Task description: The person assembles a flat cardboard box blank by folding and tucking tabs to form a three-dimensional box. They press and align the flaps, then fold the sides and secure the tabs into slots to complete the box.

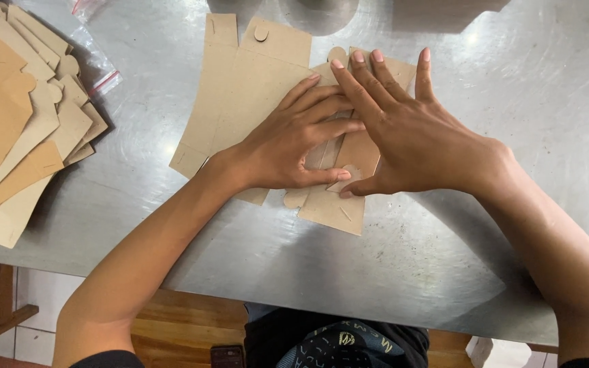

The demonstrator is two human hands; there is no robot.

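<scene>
A fanned stack of flat brown cardboard blanks (15, 116) lies well apart at the left edge of the scuffed, shiny steel table (512, 136), partly over a clear plastic bag (93, 58), with grey metal objects cut off at the top. Mid-table, the flat brown die-cut cardboard box blank (253, 88), with round tabs and slits, lies partly folded. The left hand (291, 140) and right hand (403, 133) press flat on it, fingers spread and overlapping, gripping nothing and hiding the fold.

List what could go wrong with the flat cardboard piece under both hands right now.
1. The left hand and right hand overlap on the flat brown die-cut cardboard blank; uneven pressure might crease it crookedly.
2. It lies on a smooth steel table, so it may slide.
3. A small rounded tab near the thumbs could bend.
</scene>
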